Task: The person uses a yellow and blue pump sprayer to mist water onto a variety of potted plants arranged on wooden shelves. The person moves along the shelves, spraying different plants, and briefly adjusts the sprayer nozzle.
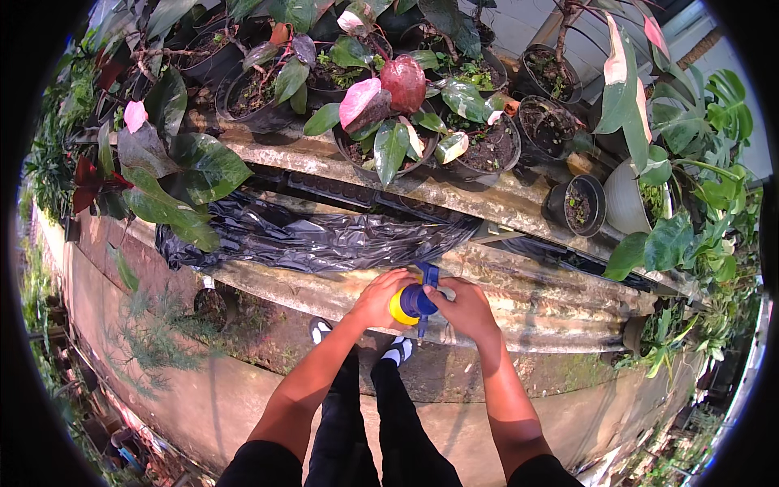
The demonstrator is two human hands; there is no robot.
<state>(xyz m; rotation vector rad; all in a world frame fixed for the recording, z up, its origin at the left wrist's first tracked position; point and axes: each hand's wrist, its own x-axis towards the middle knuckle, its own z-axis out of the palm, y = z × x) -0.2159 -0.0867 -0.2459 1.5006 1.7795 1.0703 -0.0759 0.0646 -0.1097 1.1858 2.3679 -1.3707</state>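
Observation:
A yellow sprayer bottle (401,306) with a dark blue pump head (429,286) is held between my hands, over the front edge of a weathered corrugated sheet (517,292). My left hand (380,298) wraps the yellow body from the left. On the right, my right hand (465,302) grips the blue head, thumb against its side. Most of the bottle's body is hidden under the head and my left fingers. Just beyond the bottle, crumpled black plastic sheeting (322,240) lies across the corrugated bench.
Potted plants with pink and green leaves (389,131) line the raised back ledge (292,149). A small black pot (575,206) lies tilted near a white pot (633,198). Large leaves (182,170) overhang the left side. Concrete paving (255,414) runs behind my feet.

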